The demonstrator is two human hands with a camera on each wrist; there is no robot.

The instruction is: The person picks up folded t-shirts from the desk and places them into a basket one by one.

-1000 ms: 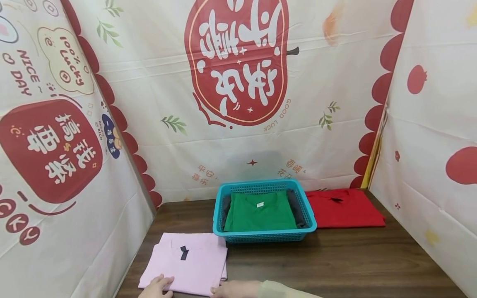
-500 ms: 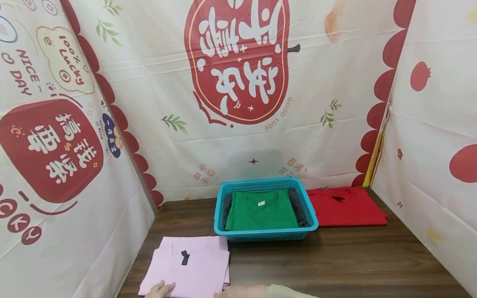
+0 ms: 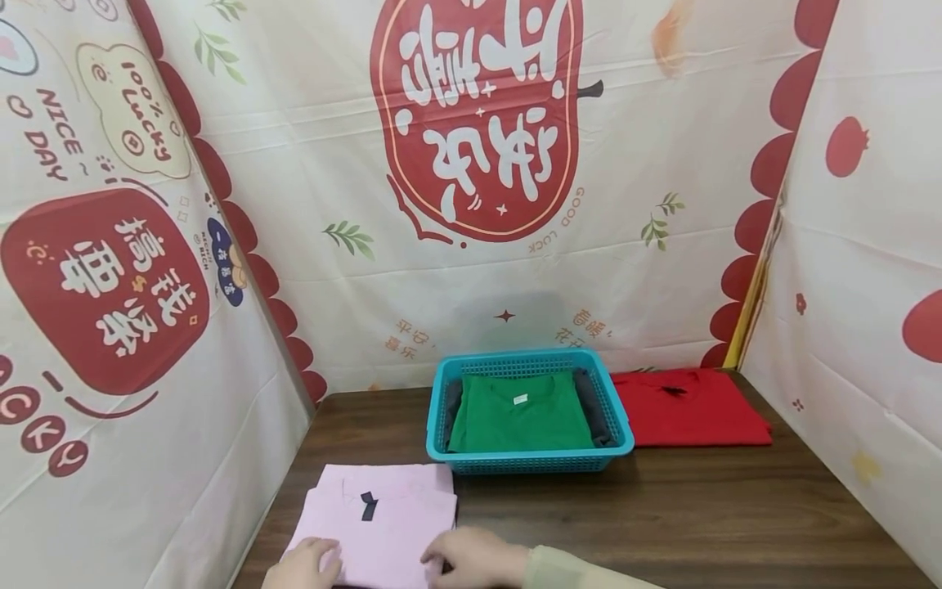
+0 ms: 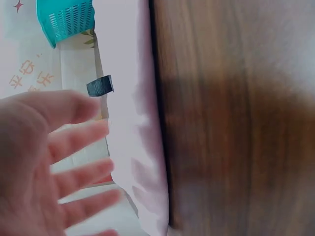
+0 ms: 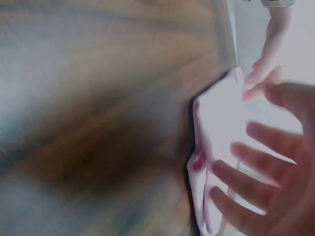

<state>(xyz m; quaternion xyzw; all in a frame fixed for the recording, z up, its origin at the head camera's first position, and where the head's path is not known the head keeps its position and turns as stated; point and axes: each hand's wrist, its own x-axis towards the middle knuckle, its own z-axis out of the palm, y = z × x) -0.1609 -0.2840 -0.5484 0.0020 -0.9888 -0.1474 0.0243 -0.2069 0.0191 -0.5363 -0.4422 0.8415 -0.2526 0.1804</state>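
Observation:
A folded pink shirt (image 3: 393, 532) with a dark neck tag lies at the table's near left. My left hand (image 3: 303, 566) is at its near left corner; in the left wrist view its fingers (image 4: 81, 169) are spread and straight. Across from it, my right hand (image 3: 477, 558) is by the shirt's right edge, its fingers (image 5: 251, 184) apart and holding nothing. From the wrist views I cannot tell whether either hand touches the cloth. Seen edge-on, the pink shirt (image 5: 221, 118) shows layered folds.
A turquoise basket (image 3: 530, 466) stands at the back middle, with a folded green shirt (image 3: 518, 421) lying over dark grey cloth (image 3: 594, 409). Beside it on the right lies a folded red shirt (image 3: 695, 417). Printed cloth walls (image 3: 478, 278) enclose the brown wooden table (image 3: 662, 515).
The right hand has risen from the shirt's near right corner, and its fingers have opened out. The left hand has shifted slightly on the near left. The head view has turned a little.

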